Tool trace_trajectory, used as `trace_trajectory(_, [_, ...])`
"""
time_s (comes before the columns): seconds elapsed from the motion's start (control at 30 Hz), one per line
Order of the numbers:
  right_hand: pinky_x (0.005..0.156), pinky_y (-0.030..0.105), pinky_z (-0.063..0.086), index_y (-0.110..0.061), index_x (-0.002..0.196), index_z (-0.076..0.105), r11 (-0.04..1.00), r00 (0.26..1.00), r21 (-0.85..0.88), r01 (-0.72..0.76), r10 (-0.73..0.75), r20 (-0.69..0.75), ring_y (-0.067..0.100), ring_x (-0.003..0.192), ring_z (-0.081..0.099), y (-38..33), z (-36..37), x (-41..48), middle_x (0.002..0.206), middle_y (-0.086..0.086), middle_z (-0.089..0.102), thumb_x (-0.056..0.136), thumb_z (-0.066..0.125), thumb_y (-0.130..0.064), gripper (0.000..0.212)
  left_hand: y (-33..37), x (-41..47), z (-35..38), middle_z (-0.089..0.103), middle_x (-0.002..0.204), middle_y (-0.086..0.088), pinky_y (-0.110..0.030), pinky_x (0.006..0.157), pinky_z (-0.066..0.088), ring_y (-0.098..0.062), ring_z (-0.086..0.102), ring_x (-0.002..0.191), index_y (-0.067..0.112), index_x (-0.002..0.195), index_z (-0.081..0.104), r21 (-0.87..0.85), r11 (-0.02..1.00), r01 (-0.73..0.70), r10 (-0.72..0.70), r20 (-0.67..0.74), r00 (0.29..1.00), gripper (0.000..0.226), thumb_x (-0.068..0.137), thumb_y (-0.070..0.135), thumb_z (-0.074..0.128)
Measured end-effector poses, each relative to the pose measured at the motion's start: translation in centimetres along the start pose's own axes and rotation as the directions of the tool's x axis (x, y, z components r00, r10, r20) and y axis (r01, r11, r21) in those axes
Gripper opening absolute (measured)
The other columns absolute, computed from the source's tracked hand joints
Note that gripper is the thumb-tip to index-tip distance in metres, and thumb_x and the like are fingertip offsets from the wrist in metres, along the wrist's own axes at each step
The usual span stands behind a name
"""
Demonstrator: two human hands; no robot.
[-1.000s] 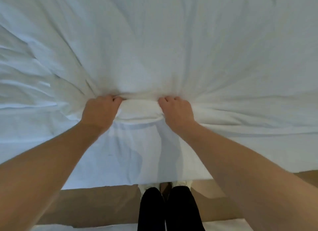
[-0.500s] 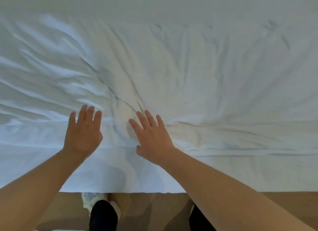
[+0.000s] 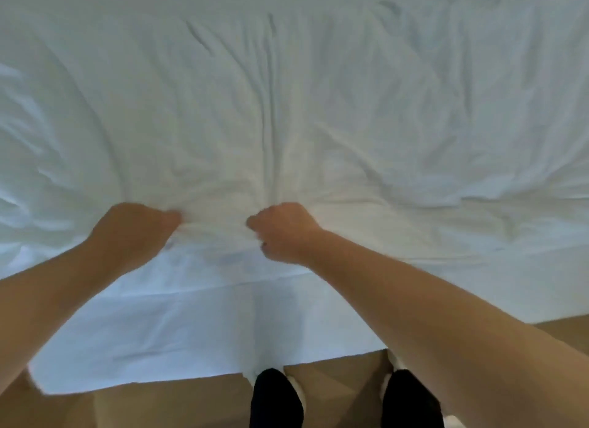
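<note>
Now, at the near edge of a wrinkled white cotton bed sheet (image 3: 318, 108), a person's left hand (image 3: 134, 233) is gripping a bunch of cloth, fingers curled tight around it. The right hand (image 3: 283, 233), just beside it, is clenching another. The sheet's creases are fanning away beyond both hands, equally near, so any pull looks set to come toward the body.

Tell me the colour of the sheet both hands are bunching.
Plain white sheet, no pattern, gripped by the left hand and right hand; the head view shows it.
</note>
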State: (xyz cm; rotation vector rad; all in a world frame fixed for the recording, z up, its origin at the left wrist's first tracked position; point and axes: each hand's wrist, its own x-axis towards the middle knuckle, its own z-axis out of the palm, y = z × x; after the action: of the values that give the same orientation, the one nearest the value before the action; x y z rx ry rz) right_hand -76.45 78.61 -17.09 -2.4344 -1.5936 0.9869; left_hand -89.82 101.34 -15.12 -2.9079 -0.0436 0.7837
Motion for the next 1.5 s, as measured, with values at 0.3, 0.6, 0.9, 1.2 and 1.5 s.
trace_trajectory(0.3, [0.104, 0.069, 0.027, -0.026, 0.153, 0.012, 0.951, 0.982, -0.265, -0.161, 0.18, 0.05, 0.049, 0.139, 0.023, -8.0, 7.3, 0.4, 0.154, 0.029, 0.017, 0.072, 0.079, -0.031, 0.106, 2.3, -4.9, 8.1, 0.053, 0.101, -0.024, -0.059, 0.075, 0.042, -0.04, 0.053, 0.086, -0.001, 0.117, 0.06, 0.1, 0.975, 0.196, -0.2, 0.032, 0.979, 0.084, 0.037, 0.007, 0.083])
trace_trajectory(0.6, [0.083, 0.037, 0.037, -0.016, 0.129, 0.044, 0.989, 0.997, -0.151, -0.009, 0.019, 0.07, 0.03, 0.114, 0.047, -9.0, 5.6, 1.7, 0.129, 0.008, 0.047, 0.084, 0.062, -0.02, 0.049, 0.7, -7.3, 8.6, 0.062, 0.102, -0.006, -0.038, 0.072, 0.051, -0.03, 0.063, 0.091, 0.016, 0.119, 0.055, -0.057, 0.98, 0.192, -0.176, 0.206, 0.963, 0.059, 0.062, 0.019, 0.07])
trace_trajectory(0.9, [0.114, 0.062, 0.015, -0.027, 0.153, 0.011, 0.997, 1.0, -0.076, 0.027, -0.027, -0.008, 0.034, 0.148, 0.001, -15.7, 2.0, 8.3, 0.162, 0.008, -0.001, 0.092, 0.053, -0.048, 0.078, -10.8, -8.1, 4.9, 0.035, 0.146, -0.019, -0.057, 0.107, 0.027, -0.037, 0.029, 0.138, 0.007, 0.131, 0.041, -0.401, 0.615, 0.679, -0.777, -0.161, 0.609, 0.057, 0.081, 0.026, 0.062])
trace_trajectory(1.2, [0.11, 0.071, 0.009, -0.038, 0.154, -0.003, 0.989, 0.959, -0.122, -0.08, 0.11, 0.261, 0.04, 0.148, -0.008, -17.0, 3.0, 12.7, 0.162, 0.006, -0.016, 0.089, 0.057, -0.055, 0.09, -15.5, -9.3, 8.3, 0.043, 0.138, -0.015, -0.059, 0.101, 0.04, -0.039, 0.045, 0.125, 0.019, 0.145, 0.023, -0.71, 0.043, 0.703, -0.825, 0.371, 0.426, 0.109, 0.063, 0.072, 0.07])
trace_trajectory(1.5, [0.112, 0.059, 0.024, -0.031, 0.154, 0.008, 0.995, 0.939, -0.034, -0.091, 0.097, 0.33, 0.033, 0.147, 0.011, -17.9, 0.1, 7.3, 0.159, 0.006, 0.013, 0.093, 0.053, -0.04, 0.077, -13.1, -15.2, 8.6, 0.042, 0.141, -0.016, -0.047, 0.096, 0.041, -0.039, 0.045, 0.124, 0.007, 0.143, 0.031, -0.712, -0.103, 0.695, -0.791, 0.482, 0.376, 0.075, 0.088, 0.049, 0.062])
